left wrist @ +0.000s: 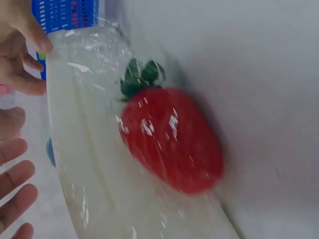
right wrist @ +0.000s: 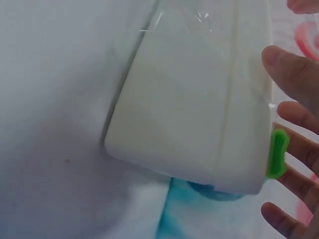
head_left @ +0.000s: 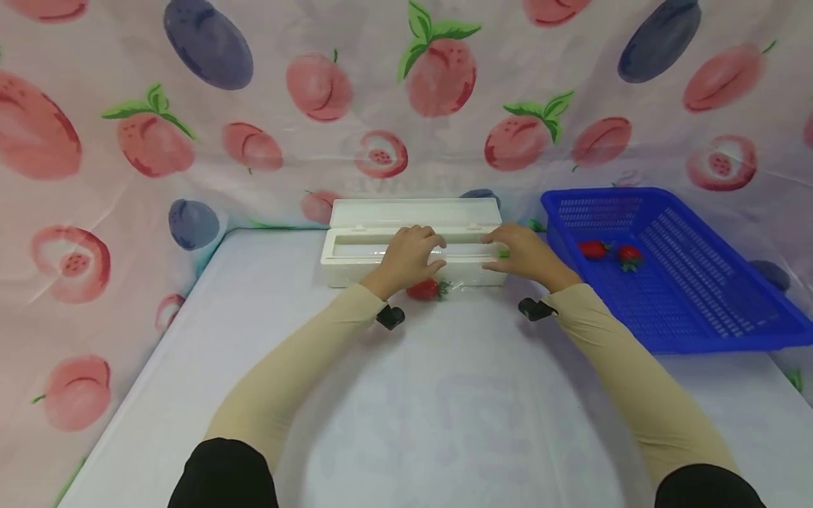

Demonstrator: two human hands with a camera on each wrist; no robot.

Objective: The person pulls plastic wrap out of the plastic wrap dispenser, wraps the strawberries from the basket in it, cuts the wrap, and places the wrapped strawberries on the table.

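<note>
No text, label, brand, number or sign can be read. Faint, letter-like marks on the fruit-print backdrop [head_left: 381, 99], just above the raised lid of the white cling-film dispenser [head_left: 353, 273], are too pale to make out. Pale, blurred patches on the white tablecloth [head_left: 457, 395], on the dispenser's near side, are likewise too faint to tell as writing.

I see a white box [head_left: 358, 273] with a green slider [right wrist: 278, 154], a red strawberry [left wrist: 172, 139] with green leaves [left wrist: 131, 82], a blue basket [head_left: 679, 303] and beige sleeves [head_left: 305, 360]; the pale pink cloth [head_left: 381, 85] is printed with peaches [head_left: 320, 88].
</note>
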